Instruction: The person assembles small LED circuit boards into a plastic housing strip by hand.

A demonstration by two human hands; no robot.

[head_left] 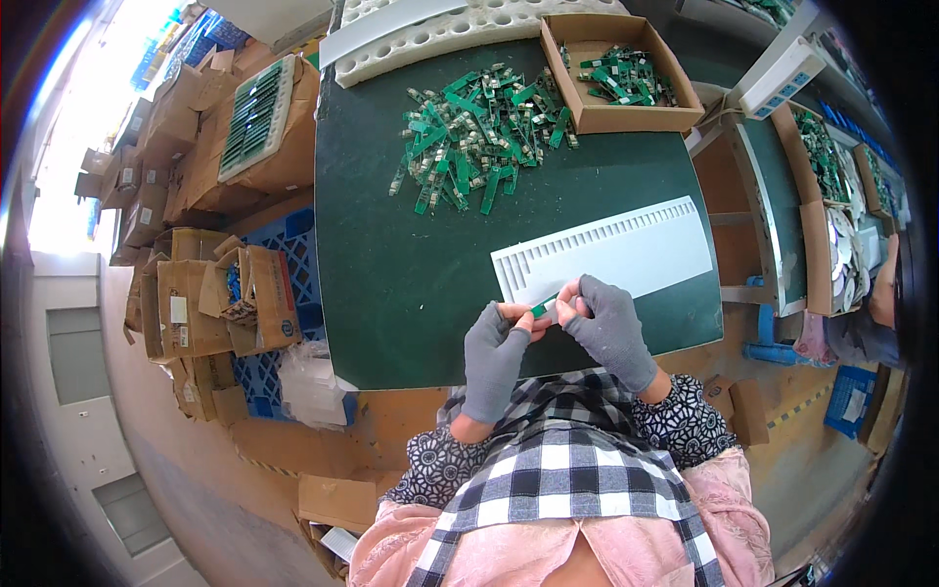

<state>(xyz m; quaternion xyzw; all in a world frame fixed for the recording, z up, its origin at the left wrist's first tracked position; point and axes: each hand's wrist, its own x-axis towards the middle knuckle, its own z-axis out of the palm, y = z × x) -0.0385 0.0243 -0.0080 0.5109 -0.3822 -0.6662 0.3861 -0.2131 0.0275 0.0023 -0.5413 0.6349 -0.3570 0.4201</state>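
"Circuit board, the small green one: where is it?"

"Between the two hands, by the near edge of the white tray. The left hand is pinched nearly closed on it, thumb against fingertips. The right hand is curled at its pale end, fingertips drawn together (whether they grip or merely touch it, I cannot tell)."

"What could go wrong?"

"It could slip, since only fingertips hold so small a piece, and tumble to the floor. If the hands pulled against each other, it might bend. A low wrist could also nudge the tray, which lies askew."

"And the surface?"

"A dark green desk, with a loose heap of boards just beside a cardboard box holding more, and a pale foam block with round holes at the far edge. To the left stand cartons and a blue pallet; bright light enters upper left."
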